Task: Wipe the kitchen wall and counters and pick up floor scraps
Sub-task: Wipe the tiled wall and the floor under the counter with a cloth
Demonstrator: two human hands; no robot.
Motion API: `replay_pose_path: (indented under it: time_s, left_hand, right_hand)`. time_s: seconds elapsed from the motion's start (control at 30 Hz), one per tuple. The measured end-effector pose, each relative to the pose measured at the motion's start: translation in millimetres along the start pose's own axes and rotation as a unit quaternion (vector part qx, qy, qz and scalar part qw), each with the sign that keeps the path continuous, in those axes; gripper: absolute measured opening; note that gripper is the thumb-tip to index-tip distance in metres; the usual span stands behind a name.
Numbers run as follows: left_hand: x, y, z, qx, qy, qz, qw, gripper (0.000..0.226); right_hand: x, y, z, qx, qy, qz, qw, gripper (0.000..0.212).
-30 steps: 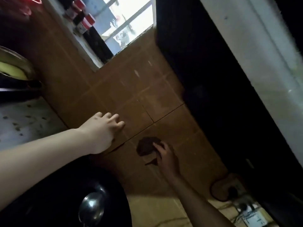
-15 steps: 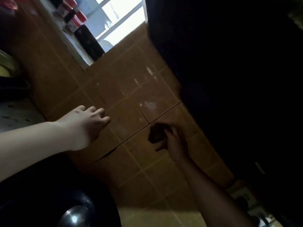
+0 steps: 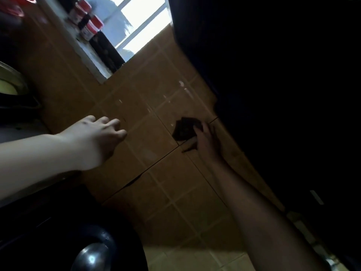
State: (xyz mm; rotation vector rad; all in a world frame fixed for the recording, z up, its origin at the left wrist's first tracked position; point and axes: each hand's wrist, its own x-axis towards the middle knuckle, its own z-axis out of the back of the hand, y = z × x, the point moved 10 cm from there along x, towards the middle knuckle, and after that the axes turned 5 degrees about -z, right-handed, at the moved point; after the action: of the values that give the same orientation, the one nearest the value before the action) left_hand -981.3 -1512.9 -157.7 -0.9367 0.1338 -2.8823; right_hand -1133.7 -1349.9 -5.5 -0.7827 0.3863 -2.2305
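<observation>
The brown tiled kitchen wall (image 3: 148, 106) fills the middle of the tilted head view. My right hand (image 3: 207, 141) grips a small dark cloth (image 3: 184, 129) and presses it against a wall tile just below a big dark cabinet. My left hand (image 3: 101, 133) rests on the tiles further left, fingers loosely bent, holding nothing. A pale speckled counter (image 3: 17, 132) shows at the left edge, behind my left forearm.
A black cabinet or hood (image 3: 273, 75) looms at the upper right, close to my right hand. Red-capped jars (image 3: 91, 26) and a dark bottle (image 3: 106, 49) stand on the window sill. A metal bowl (image 3: 11, 81) sits left. A black pot with a shiny knob (image 3: 91, 257) lies below.
My right hand has carried the cloth up the wall toward the dark cabinet. My left hand has stayed on the tiles with its fingers a little more bent.
</observation>
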Motion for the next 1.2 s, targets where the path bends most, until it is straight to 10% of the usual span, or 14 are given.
replay_pose_path:
  time_s: [0.57, 1.0, 1.2]
  left_hand:
    - [15.4, -109.9, 25.9, -0.046, 0.009, -0.085, 0.995, 0.038]
    - [-1.0, -90.9, 22.8, -0.046, 0.039, -0.072, 0.996, 0.034]
    - [-8.1, -75.6, 16.8, -0.053, 0.068, -0.05, 0.995, 0.033]
  right_hand:
    - [-192.6, -176.9, -13.1, -0.195, 0.127, -0.132, 0.963, 0.068]
    - [-44.1, -28.6, -22.0, 0.074, 0.051, -0.081, 0.993, 0.047]
    - [-13.6, 7.8, -41.5, -0.11, 0.093, -0.063, 0.988, 0.057]
